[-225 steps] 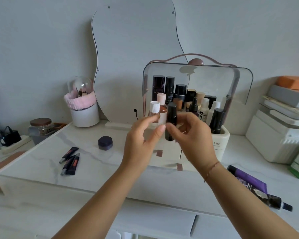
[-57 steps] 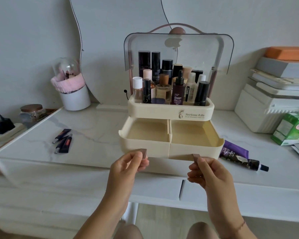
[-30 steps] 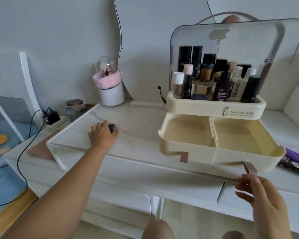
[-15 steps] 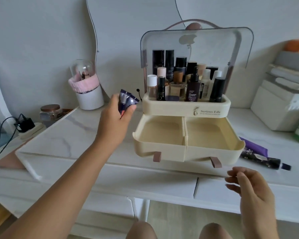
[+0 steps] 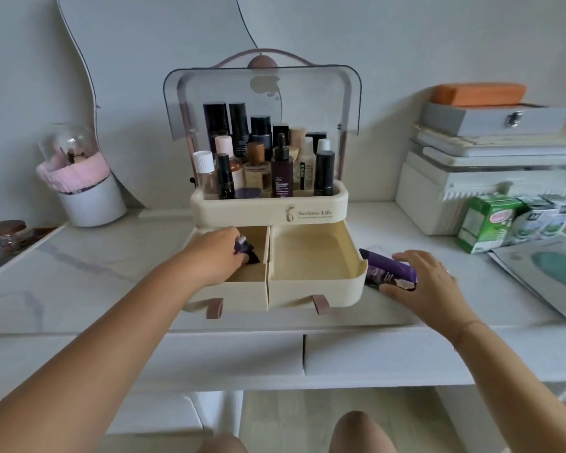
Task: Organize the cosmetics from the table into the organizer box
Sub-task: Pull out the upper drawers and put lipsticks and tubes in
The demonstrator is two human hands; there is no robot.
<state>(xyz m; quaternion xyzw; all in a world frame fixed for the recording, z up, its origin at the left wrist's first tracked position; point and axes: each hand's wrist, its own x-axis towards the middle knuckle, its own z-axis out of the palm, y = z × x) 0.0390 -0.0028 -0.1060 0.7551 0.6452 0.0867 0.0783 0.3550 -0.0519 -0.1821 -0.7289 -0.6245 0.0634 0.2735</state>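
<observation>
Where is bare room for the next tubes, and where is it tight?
The right drawer is bare. Bare tabletop lies between the white cup and the organizer. Crowded: the top tray, packed with bottles; the left drawer, filled by the left hand holding small tubes. Right of the organizer, the right hand grips a purple tube.

Where my left hand (image 5: 214,256) pinches the dark tubes (image 5: 246,252) inside the left drawer (image 5: 239,294), the upper tray (image 5: 268,209) overhangs just above the knuckles. The drawer's inner side wall (image 5: 266,250) stands just right of the fingertips, and I see open room back toward me.

My right hand (image 5: 428,282) grips the purple tube (image 5: 389,273) just beside the right drawer (image 5: 311,256), whose outer wall blocks the left. Green cartons (image 5: 486,223) and a flat packet (image 5: 543,273) stand to the right, with bare tabletop (image 5: 389,310) nearer me.
</observation>
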